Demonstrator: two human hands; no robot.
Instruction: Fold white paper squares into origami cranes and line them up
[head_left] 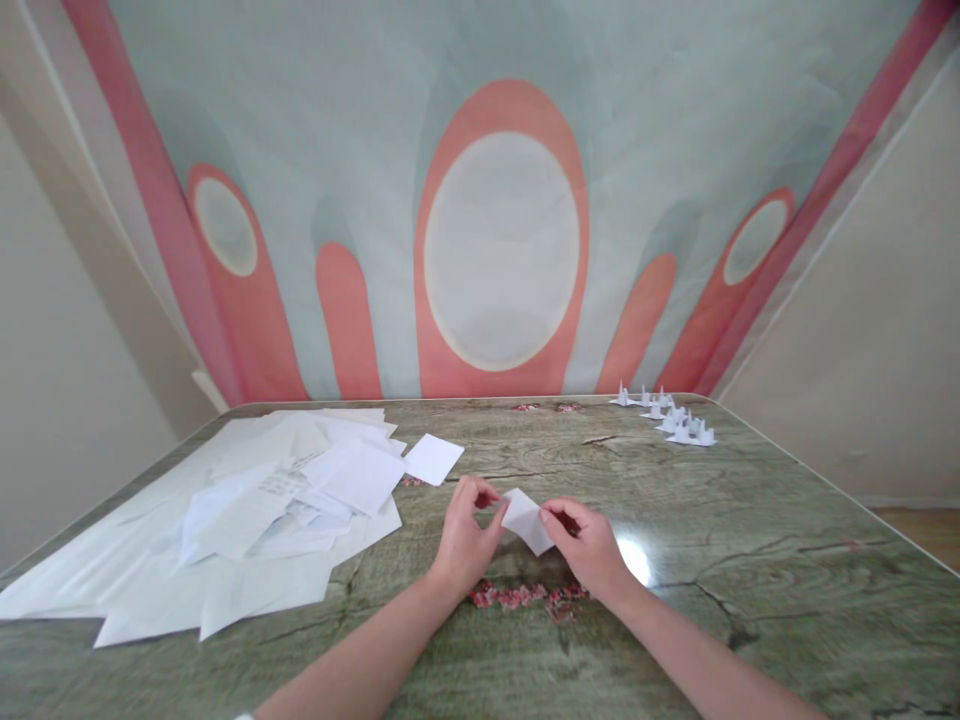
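Two bare hands share one small white paper piece (529,522), raised just in front of the person above the wood-grain tabletop (795,610). Pinched at its left corner by thumb and forefinger, it has the left hand (463,535) on one side; the right hand (587,545) closes thumb and fingers on the opposite edge, so both grips are narrow and neither palm is wrapped around it. Folding or aligning by fingertip looks like the step in hand, though whether a crease already runs through the piece is too small to tell. Judging by this hold, the next move calls for one hand to steady the piece while the other brings edges or corners together precisely, with light pressure so that the thin paper does not buckle. Off to the left spreads a loose heap of paper sheets (255,520), some with writing on them, and beside its far right edge lies a flat white paper square (435,460). Several pointed folded paper pieces (688,430) stand near the far right corner, well apart from both hands.
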